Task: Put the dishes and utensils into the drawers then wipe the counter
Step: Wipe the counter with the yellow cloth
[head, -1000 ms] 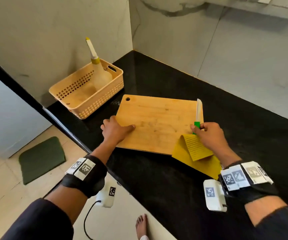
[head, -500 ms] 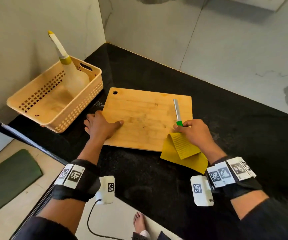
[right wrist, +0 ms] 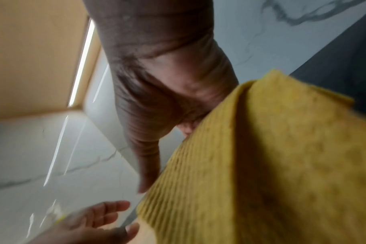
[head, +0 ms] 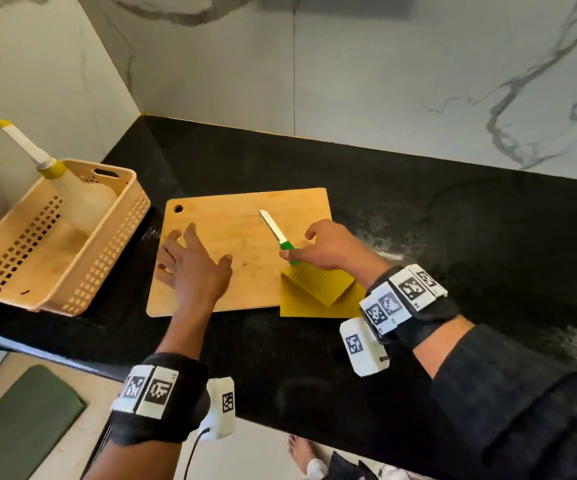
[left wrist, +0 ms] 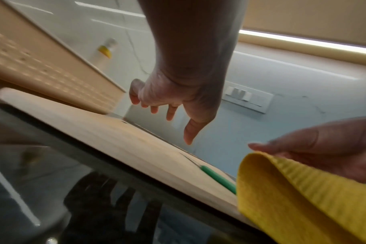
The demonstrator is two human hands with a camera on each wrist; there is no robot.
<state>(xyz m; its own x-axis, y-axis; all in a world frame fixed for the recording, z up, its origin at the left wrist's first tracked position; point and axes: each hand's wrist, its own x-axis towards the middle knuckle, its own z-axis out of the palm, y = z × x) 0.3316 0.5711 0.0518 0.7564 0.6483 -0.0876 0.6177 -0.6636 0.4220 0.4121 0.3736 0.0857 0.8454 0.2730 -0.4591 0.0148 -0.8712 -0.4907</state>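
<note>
A wooden cutting board lies on the black counter. On it rests a knife with a green handle, its tip pointing to the far left. My left hand hovers over the board's left half with fingers spread and holds nothing; the left wrist view shows it clear of the board. My right hand is at the board's right edge, its thumb by the knife's handle, holding up a fold of the yellow cloth.
A tan perforated basket stands at the counter's left end with a squeeze bottle leaning in it. Marble walls close the back and left. The counter's front edge runs just below my wrists; a green mat lies on the floor.
My left hand has lifted off the board's left edge and spread its fingers above it. The knife has swung so its tip points far left. My right index finger has lifted.
</note>
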